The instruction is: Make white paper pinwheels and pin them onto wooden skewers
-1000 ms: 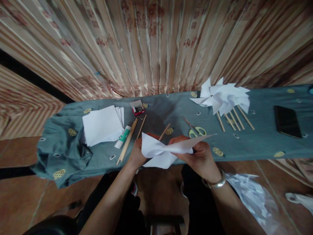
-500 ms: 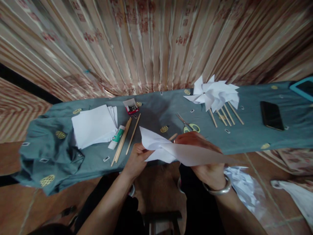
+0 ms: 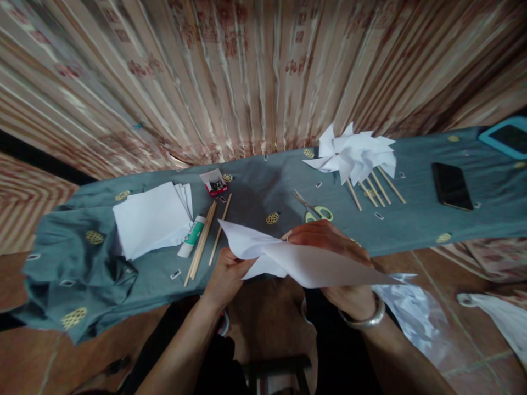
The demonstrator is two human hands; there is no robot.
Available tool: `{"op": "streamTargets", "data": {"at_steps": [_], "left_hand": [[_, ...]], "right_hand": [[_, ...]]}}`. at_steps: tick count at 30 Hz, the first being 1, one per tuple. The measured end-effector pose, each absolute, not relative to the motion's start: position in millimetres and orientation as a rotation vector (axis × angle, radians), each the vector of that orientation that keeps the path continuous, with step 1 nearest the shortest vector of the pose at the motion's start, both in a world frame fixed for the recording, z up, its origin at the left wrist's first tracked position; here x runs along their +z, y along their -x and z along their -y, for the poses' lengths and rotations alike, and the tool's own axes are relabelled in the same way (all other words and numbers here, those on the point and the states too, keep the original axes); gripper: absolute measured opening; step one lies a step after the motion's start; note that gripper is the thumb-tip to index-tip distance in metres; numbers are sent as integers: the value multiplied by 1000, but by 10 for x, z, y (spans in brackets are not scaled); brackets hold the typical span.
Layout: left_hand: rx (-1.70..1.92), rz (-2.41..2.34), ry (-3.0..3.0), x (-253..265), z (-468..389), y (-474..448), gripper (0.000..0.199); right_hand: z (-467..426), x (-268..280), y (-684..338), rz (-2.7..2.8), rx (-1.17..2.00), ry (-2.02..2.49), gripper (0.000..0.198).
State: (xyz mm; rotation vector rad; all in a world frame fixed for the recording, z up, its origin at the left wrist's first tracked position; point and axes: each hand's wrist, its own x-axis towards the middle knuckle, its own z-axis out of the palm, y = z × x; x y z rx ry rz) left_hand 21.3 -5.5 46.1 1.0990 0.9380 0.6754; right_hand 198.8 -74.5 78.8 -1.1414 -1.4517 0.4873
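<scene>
A white paper pinwheel [image 3: 296, 260] with folded blades is held up in front of me, over the table's near edge. My left hand [image 3: 224, 277] is closed on its left side, thumb and fingers pinching the paper. From the right, my right hand [image 3: 327, 233] curls round behind the paper, a silver bangle on its wrist. The end of a wooden stick [image 3: 286, 236] shows by the right fingers; most of it is hidden. Beyond the hands lie green-handled scissors [image 3: 315, 211]. Several finished pinwheels [image 3: 358, 153] on sticks rest at the back right.
On the grey-green tablecloth [image 3: 255, 186] lie a stack of white paper [image 3: 152, 219], a glue stick [image 3: 192, 237], wooden sticks [image 3: 201, 244] and a small red box [image 3: 215, 184] of dark pins. A phone [image 3: 452, 186] and a blue-framed tablet [image 3: 506, 140] lie right. A plastic bag [image 3: 415, 312] of paper scraps is below.
The view has turned slightly right, so the table things sit further left. The pinwheel has tilted a little, its left corner reaching further left and lower. Both hands keep their hold.
</scene>
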Motion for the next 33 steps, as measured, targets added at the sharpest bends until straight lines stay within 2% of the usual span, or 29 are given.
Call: {"op": "streamTargets", "data": {"at_steps": [4, 10, 15, 19, 26, 33], "left_hand": [[658, -949, -1109, 427, 62, -217, 29], [650, -938, -1109, 413, 60, -201, 25], [673, -924, -1140, 398, 42, -174, 22], [711, -915, -1158, 285, 51, -134, 19], [709, -948, -1298, 342, 39, -118, 18], [668, -949, -1343, 380, 45, -135, 12]], "right_hand": [[740, 765, -1984, 1411, 498, 1152, 23], [705, 760, -1971, 1394, 491, 1123, 20], [672, 754, -1963, 1260, 706, 1040, 15], [657, 768, -1952, 1120, 843, 1151, 7], [617, 744, -1965, 887, 1033, 1288, 12], [450, 535, -1950, 505, 1327, 1108, 22]]}}
